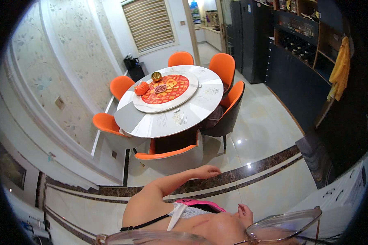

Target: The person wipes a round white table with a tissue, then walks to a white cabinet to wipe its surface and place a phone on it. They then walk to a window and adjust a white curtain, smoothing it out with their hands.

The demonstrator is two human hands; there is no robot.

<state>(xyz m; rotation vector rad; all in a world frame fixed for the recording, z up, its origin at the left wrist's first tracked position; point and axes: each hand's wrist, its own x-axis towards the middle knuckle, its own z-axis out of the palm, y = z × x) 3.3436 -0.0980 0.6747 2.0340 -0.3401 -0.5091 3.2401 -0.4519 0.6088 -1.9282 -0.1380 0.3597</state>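
My left hand (206, 172) is held out in front of my body, above the floor and below the nearest chair, with no object visible in it. Low in the view, my right hand (245, 212) is close to my body, its fingers partly curled; whether it holds anything is unclear. Neither hand touches the furniture. Beyond them stands a round dining table (150, 130) with a round turntable (165, 107). On the turntable are an orange-red container (141, 88), a gold bowl (156, 76) and a small tray of reddish items (160, 88).
Orange-lined chairs surround the table, the nearest chair (168, 154) just ahead of me. A patterned wall (67, 61) runs along the left. Dark cabinets (297, 79) with a hanging yellow cloth (340, 69) line the right. A doorway (207, 33) opens beyond the table, beside a black refrigerator (253, 43).
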